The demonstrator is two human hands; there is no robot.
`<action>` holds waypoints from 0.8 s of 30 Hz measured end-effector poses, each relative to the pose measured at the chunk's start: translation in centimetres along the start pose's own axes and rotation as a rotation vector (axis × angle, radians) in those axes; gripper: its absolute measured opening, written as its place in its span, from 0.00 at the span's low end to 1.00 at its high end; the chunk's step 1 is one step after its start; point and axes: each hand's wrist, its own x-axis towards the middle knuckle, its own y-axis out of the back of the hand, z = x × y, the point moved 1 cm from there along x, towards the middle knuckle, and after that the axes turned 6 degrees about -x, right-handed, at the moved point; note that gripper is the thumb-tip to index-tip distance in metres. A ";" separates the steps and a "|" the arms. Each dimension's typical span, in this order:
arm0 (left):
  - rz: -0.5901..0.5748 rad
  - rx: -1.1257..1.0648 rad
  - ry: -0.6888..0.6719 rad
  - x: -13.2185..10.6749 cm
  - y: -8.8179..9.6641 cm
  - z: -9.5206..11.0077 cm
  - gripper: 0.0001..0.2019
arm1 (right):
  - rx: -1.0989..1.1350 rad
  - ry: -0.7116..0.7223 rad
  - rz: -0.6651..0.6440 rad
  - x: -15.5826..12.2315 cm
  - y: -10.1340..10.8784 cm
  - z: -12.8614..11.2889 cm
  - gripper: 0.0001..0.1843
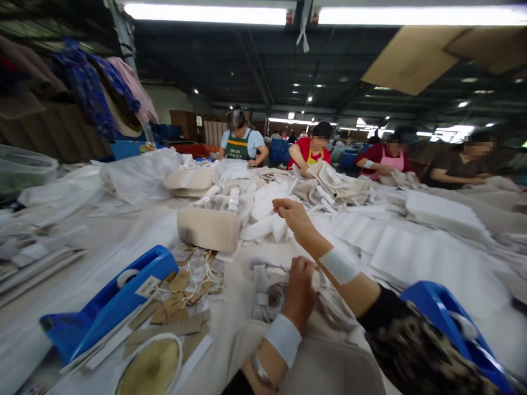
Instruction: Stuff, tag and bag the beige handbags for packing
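Observation:
My left hand, with a white band and a bracelet at the wrist, is closed over a bunched beige fabric piece in front of me. Its fingertips are partly hidden. Beside it lies a coil of grey cord. Raised farther forward is my right hand, its fingers pinched together over white wrapping sheets. Whatever is in that pinch is too small to make out. A smooth beige bag lies below my hands at the table's near edge.
Blue tape dispensers stand left and right. Cardboard tags with white strings lie beside a round tub. A beige pouch and white foam sheets cover more table. Several people work across it.

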 end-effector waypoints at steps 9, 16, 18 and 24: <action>0.066 -0.506 0.220 1.8 1.9 -0.3 0.14 | -0.514 0.303 0.044 -27.6 1.6 2.8 0.28; -0.127 -0.104 0.159 0.9 1.3 1.3 0.11 | -0.685 0.300 -0.151 -29.1 -0.3 5.5 0.30; -0.247 0.036 0.136 0.4 0.7 1.5 0.11 | -0.638 0.283 -0.153 -28.9 -0.1 5.1 0.28; -0.408 0.251 0.106 -0.1 0.1 1.2 0.12 | -0.225 0.125 -0.118 -28.8 1.3 2.9 0.13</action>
